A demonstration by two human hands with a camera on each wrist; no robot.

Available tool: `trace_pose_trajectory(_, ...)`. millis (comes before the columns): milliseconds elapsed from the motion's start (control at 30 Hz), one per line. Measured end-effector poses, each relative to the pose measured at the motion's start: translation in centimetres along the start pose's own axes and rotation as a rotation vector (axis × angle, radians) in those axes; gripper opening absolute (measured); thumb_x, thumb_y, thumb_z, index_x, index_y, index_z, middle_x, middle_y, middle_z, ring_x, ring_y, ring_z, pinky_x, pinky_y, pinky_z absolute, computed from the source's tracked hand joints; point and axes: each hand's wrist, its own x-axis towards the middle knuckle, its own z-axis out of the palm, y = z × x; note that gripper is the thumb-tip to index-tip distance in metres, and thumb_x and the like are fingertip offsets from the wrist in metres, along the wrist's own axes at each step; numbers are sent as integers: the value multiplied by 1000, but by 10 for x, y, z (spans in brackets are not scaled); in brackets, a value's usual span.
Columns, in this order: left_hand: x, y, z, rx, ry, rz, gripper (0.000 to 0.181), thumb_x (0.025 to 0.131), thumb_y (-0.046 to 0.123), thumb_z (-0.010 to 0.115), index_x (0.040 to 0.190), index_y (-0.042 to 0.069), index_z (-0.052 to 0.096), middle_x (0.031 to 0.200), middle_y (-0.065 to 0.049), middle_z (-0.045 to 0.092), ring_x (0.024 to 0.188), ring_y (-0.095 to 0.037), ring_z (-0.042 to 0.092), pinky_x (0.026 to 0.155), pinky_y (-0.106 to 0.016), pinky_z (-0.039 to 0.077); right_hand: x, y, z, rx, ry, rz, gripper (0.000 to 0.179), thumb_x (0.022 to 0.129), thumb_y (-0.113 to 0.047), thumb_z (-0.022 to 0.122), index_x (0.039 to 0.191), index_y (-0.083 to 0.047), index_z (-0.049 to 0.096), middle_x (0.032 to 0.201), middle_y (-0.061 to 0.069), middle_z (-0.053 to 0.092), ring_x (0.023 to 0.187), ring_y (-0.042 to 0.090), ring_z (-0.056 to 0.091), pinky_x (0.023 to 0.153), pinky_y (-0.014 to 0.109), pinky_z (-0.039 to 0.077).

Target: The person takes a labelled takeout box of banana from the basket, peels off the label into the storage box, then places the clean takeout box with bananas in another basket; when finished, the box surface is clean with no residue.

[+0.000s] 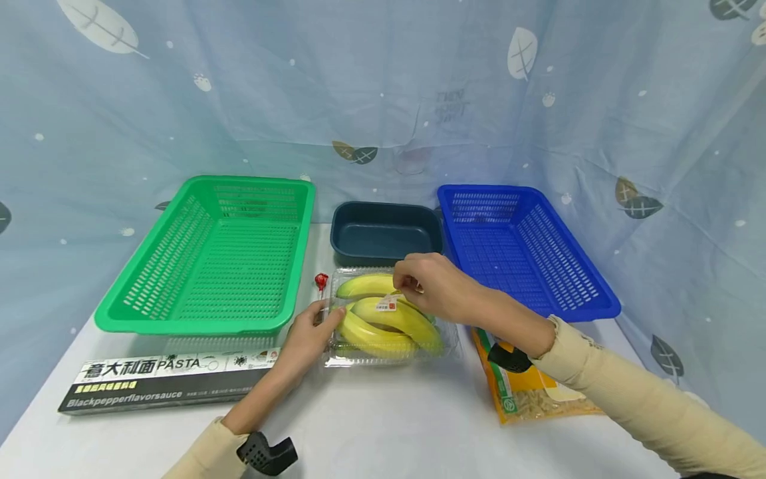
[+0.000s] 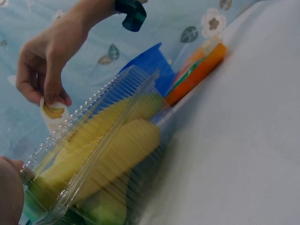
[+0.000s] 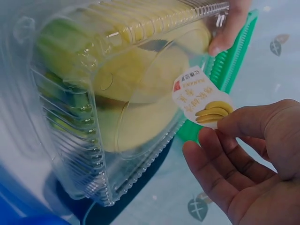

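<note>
A clear plastic clamshell box [image 1: 391,352] holds several yellow bananas [image 1: 365,336] with greenish ends. My left hand [image 1: 308,336] grips its left side, thumb over the lid's edge. Above the lid, my right hand [image 1: 439,286] pinches one end of a white banana label [image 3: 192,91] between thumb and fingertips. The pinched end, with a banana picture on it, is lifted off the lid. At the label's other end is a small red mark; that end lies at the lid's surface. A red-wrapped lollipop [image 1: 321,282] lies beyond my left fingers.
A green basket [image 1: 197,326] stands at the back left and a blue basket [image 1: 568,309] at the back right. Between them sits a dark teal tub [image 1: 385,256]. A pasta box [image 1: 173,382] lies at left; an orange-yellow bag [image 1: 509,392] is partly under my right forearm.
</note>
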Motion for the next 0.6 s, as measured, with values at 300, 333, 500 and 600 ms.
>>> trace_pose_trajectory(300,-1,0,1,-3,2,-4,64,100,39,59,147,-1,43,136,-25,55,121,-33,53,99,-48,46,-15,-9,-12,-43,24,7,14,87,6,72,90,-8,69,86,-1,61,75,10,56,64,25,53)
trace_pose_trajectory(333,-1,0,1,-3,-1,-8,65,100,40,59,148,-1,42,135,-25,55,119,-33,55,97,-47,47,-17,-11,-13,-46,28,11,14,86,6,72,90,-8,69,87,-1,62,75,10,57,65,26,54)
trace_pose_trajectory(500,-8,3,0,28,-29,14,76,101,42,57,154,-2,25,138,-30,52,118,-39,57,96,-50,49,-28,-19,-21,-57,58,26,15,87,4,72,92,-9,70,89,-1,63,79,10,59,68,28,56)
trace_pose_trajectory(600,-16,9,-1,117,-38,104,85,100,43,58,157,0,11,149,-32,39,132,-45,45,106,-57,40,-34,-24,-26,-66,91,20,15,87,4,73,93,-10,70,91,-1,63,80,10,60,69,26,56)
